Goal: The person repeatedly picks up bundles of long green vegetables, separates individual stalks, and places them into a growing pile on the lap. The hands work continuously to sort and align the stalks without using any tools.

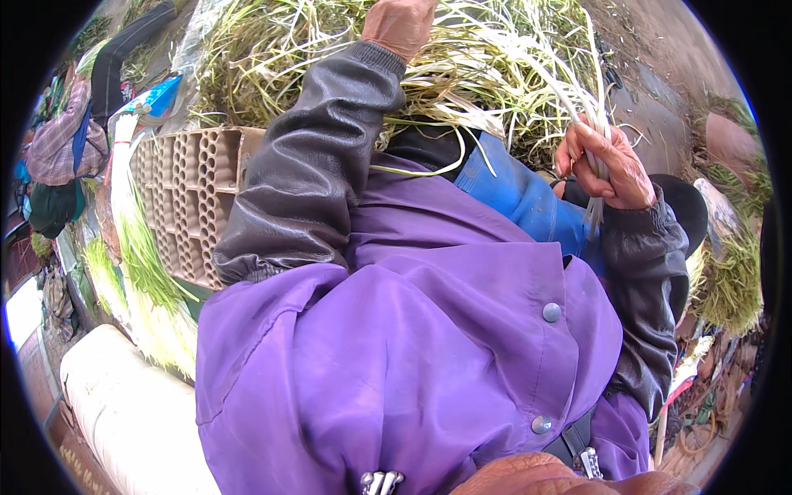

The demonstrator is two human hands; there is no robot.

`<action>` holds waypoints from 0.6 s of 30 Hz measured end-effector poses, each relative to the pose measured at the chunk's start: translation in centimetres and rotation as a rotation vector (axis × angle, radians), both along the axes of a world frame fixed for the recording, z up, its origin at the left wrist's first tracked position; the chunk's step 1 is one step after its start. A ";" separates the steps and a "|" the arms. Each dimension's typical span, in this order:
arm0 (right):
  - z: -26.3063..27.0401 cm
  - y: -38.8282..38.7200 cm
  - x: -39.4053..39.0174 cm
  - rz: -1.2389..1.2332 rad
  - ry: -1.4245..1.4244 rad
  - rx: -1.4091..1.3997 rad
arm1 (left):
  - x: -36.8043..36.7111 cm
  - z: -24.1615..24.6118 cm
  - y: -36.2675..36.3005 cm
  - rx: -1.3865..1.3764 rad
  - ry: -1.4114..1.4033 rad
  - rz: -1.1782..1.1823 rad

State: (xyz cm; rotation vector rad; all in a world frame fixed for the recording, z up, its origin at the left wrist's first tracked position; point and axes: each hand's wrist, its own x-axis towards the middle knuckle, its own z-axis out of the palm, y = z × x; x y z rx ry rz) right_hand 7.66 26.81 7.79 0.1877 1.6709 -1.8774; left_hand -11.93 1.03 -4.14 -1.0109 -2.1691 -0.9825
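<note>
My right hand (609, 164) grips a small bunch of long white stalks (593, 111), the fingers wrapped around them above my blue trouser leg (513, 185). Their lower ends stick out below the hand; the upper parts run into a large heap of pale green and yellowish leafy stalks (495, 80) before me. Over that heap, my left hand (399, 28) is bent at the top rim, its fingers cut off by the picture's edge. Whether it holds anything cannot be seen. Dark leather-like sleeve covers (309, 142) reach to both wrists.
At left stand hollow bricks (185, 192), beside a banded bundle of white stalks with green leaves (139, 235). A large white rounded object (124, 414) lies lower left. Another person in a plaid top (68, 136) bends at far left. More greens (730, 284) lie at right.
</note>
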 end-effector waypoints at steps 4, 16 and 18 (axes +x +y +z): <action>-0.3 0.0 0.0 0.006 -0.017 0.009 | 0.2 -0.3 -0.9 0.006 -0.013 0.039; -0.4 0.0 0.1 -0.003 -0.026 0.044 | -0.2 -2.2 -1.1 -0.141 0.037 0.187; -0.6 0.4 0.2 -0.038 -0.056 -0.041 | -0.6 -2.5 -1.6 -0.331 -0.083 0.270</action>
